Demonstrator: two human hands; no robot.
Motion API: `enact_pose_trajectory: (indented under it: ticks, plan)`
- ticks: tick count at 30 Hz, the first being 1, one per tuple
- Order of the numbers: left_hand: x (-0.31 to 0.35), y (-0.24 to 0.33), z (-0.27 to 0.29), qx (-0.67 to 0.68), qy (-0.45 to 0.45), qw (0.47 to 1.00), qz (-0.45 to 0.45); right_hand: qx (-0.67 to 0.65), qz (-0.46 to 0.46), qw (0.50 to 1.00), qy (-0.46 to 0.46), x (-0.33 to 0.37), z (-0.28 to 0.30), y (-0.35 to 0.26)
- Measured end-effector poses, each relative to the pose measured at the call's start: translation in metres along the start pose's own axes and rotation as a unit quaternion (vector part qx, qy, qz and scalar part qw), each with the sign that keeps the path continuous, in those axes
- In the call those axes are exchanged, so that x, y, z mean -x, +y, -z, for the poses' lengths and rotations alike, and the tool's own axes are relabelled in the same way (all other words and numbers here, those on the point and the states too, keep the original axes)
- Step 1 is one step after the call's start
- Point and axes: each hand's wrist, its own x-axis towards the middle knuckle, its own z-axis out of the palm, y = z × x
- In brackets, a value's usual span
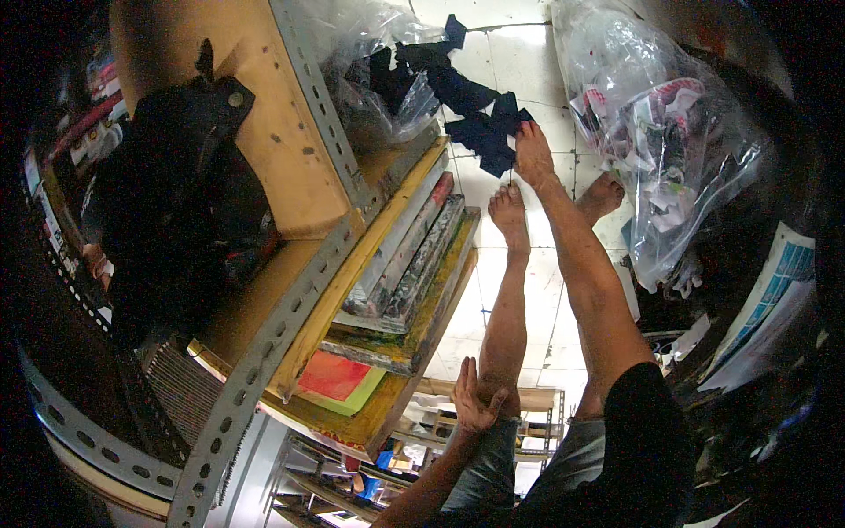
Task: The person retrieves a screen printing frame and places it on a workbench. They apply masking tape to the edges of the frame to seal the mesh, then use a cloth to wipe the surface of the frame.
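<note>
Dark navy cloth scraps [480,132] lie in a loose heap on the tiled floor, partly spilling from a clear plastic bag [361,53]. My right hand [533,158] reaches down to the heap's right end, its fingers closed on the edge of one scrap. Just below that hand are my bare feet. My left hand [476,400] holds nothing; its fingers are stretched out beside my left knee, next to the stacked boards. I cannot tell whether it touches the knee.
A slotted metal rack [264,361] stands on the left with a cardboard box [273,123], a black bag [176,202] and stacked frames [414,264]. A large clear plastic bag [669,150] of cloth pieces stands on the right. Papers [761,308] stick out at the far right.
</note>
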Motion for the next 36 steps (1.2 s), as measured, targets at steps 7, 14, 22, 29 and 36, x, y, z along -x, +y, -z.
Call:
enact_pose_trajectory:
  ticks: [7, 14, 22, 29, 36]
  plan:
    - [0.002, -0.007, 0.005, -0.014, 0.029, 0.998, -0.046, -0.484, -0.161, 0.845, 0.159, 0.075, 0.079, -0.051]
    - [-0.018, -0.008, -0.022, 0.461, 0.038, 0.862, 0.207, -0.713, -0.203, 0.655, 0.148, 0.194, 0.188, -0.093]
    - [-0.144, 0.121, 0.035, 0.669, -0.28, 0.674, 0.143, -0.745, -0.197, 0.632, 0.083, 0.311, 0.266, -0.126]
    - [-0.146, 0.161, 0.079, 0.556, -0.106, 0.819, 0.094, -0.48, -0.192, 0.848, 0.121, 0.327, 0.268, -0.122]
    - [-0.138, 0.17, 0.104, 0.419, -0.104, 0.901, 0.049, -0.595, -0.139, 0.778, 0.145, 0.267, 0.283, -0.126]
